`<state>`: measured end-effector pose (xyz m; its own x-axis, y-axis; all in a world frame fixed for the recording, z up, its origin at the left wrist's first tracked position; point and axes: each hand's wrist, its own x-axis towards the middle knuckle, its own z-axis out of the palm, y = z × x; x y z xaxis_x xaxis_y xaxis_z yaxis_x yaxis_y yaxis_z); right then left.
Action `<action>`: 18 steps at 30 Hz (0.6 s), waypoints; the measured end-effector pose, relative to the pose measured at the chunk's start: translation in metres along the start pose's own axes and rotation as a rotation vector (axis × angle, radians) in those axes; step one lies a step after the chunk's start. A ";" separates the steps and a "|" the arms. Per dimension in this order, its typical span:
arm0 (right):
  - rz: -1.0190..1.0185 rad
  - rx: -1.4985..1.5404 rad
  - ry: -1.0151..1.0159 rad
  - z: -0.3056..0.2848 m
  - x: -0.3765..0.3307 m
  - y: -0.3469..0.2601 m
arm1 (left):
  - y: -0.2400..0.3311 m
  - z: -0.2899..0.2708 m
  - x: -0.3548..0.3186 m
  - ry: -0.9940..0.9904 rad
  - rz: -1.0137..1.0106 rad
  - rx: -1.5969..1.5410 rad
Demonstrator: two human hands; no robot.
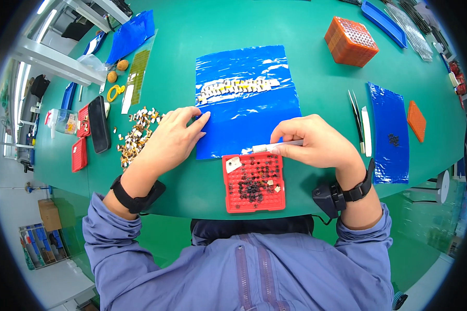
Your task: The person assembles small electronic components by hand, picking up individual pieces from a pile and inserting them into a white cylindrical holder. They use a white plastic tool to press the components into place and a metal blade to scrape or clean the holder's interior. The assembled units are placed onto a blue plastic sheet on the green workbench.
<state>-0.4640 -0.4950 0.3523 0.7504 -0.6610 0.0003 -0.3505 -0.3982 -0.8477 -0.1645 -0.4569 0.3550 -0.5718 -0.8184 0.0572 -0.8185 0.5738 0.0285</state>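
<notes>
From where I stand, the person's right hand (316, 139) has thumb and forefinger pinched on a slender grey metal-looking tool (296, 142), at the lower edge of a glossy blue plastic sheet (246, 122) on the green bench (176, 67). A small flat white piece (259, 149) sits by those fingertips, just above the upper edge of a red perforated plastic tray (256, 210); whether tool or fingers bear it, I cannot tell. The left hand (172, 136) is at the sheet's left edge, thumb and forefinger parted, nothing visible in its grasp. A row of small white-and-yellow pieces (238, 88) crosses the sheet's upper half. The white piece looks light and perhaps easily bent, so a gentle grip by its edges seems best; the tool seems stiff and probably slick, best held mid-shaft.
</notes>
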 end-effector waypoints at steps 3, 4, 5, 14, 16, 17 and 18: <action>-0.006 -0.015 -0.002 -0.001 0.000 -0.002 | 0.001 -0.002 -0.001 0.006 -0.014 -0.036; -0.006 -0.020 -0.004 -0.001 0.001 -0.003 | 0.001 -0.002 -0.001 0.007 -0.020 -0.043; -0.008 -0.018 -0.003 -0.001 0.001 -0.002 | 0.001 -0.002 -0.002 0.008 -0.026 -0.050; -0.017 0.002 0.024 0.000 0.001 -0.003 | 0.005 -0.017 -0.012 -0.037 -0.014 -0.323; -0.026 0.007 0.033 0.001 0.001 -0.002 | 0.008 -0.016 -0.012 -0.021 0.009 -0.314; -0.025 0.006 0.032 0.001 0.001 -0.001 | 0.009 -0.015 -0.012 -0.013 0.021 -0.309; -0.024 0.004 0.032 0.001 0.001 -0.001 | 0.009 -0.012 -0.011 -0.019 0.024 -0.285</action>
<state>-0.4625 -0.4947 0.3525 0.7402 -0.6713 0.0373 -0.3307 -0.4119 -0.8491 -0.1645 -0.4425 0.3666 -0.5941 -0.8032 0.0428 -0.7573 0.5765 0.3070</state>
